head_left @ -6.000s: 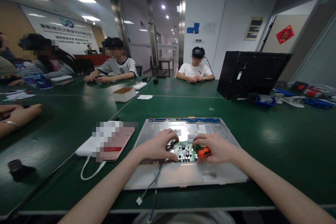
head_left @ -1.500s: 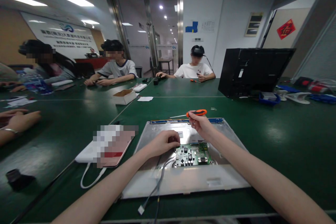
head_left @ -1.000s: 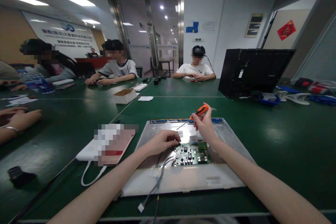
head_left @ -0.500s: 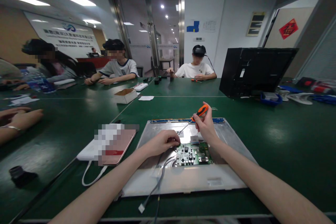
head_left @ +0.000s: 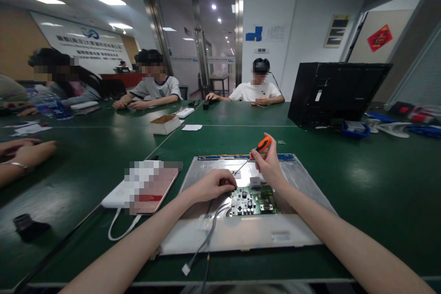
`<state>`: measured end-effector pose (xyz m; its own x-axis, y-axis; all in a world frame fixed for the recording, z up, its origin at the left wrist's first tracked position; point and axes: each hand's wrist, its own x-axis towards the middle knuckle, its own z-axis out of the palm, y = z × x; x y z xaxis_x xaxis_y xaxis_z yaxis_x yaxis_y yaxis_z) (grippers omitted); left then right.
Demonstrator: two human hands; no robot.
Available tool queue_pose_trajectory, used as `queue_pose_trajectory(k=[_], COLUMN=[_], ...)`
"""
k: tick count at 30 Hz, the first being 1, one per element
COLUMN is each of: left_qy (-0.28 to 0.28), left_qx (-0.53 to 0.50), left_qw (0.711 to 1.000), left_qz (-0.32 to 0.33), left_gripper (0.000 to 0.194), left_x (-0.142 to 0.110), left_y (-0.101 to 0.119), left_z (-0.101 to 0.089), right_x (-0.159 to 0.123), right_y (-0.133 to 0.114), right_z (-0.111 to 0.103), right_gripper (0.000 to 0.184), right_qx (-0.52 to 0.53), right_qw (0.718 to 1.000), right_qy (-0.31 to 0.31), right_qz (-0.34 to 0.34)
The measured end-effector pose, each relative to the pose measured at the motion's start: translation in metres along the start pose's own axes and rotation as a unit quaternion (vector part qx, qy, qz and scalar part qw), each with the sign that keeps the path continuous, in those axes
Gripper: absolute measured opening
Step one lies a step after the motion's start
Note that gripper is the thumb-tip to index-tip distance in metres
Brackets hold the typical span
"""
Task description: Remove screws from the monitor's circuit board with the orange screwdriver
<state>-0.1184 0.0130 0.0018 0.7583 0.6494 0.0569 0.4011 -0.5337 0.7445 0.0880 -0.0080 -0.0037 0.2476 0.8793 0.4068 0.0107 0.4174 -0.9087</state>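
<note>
My right hand (head_left: 269, 161) grips an orange and black screwdriver (head_left: 262, 145). Its thin shaft slants down to the left, the tip at the metal panel near a small label. Beside the upper left corner of a green circuit board (head_left: 253, 201), my left hand (head_left: 217, 184) has its fingers pinched together; what lies between them, if anything, is hidden. The board sits on a flat silver display panel (head_left: 303, 183) with a blue strip along its far edge. Grey cables (head_left: 211, 234) run from the board's left side over the near edge, ending in a white plug.
Left of the panel lie a pink phone (head_left: 156, 190), a white charger-like block (head_left: 115, 196) with a cable, and a black object (head_left: 30, 227). Farther off are an open box (head_left: 164, 125) and a black monitor (head_left: 337, 92). Several people sit around the green table (head_left: 375, 211).
My hands and the screwdriver stay almost in place. Across the table, a person's hand has lowered and moved left onto a small black object.
</note>
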Motion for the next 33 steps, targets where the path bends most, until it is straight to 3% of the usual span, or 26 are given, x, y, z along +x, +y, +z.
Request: queue_pose_trajectory(k=[5,12,24,33], left_qy=[0.007,0.027,0.002,0.002], left_qx=[-0.001,0.002,-0.003,0.003], left_qw=[1.0,0.999,1.0,1.0], left_qz=[-0.006,-0.021,0.0,0.019], left_gripper=[0.007,0.015,0.012,0.008], left_x=[0.0,0.001,0.0,0.001], left_y=[-0.002,-0.004,-0.006,-0.006], left_z=[0.0,0.002,-0.002,-0.002], right_x=[0.002,0.0,-0.012,-0.015], right_y=[-0.003,-0.01,-0.005,-0.004], right_z=[-0.002,0.003,0.009,0.009], right_gripper=[0.072,0.077,0.069,0.066], right_qx=[-0.025,0.019,-0.091,-0.165], right_qw=[0.999,0.999,0.986,0.965], right_qy=[0.0,0.002,-0.073,-0.096], right_qz=[-0.026,-0.038,-0.12,-0.182])
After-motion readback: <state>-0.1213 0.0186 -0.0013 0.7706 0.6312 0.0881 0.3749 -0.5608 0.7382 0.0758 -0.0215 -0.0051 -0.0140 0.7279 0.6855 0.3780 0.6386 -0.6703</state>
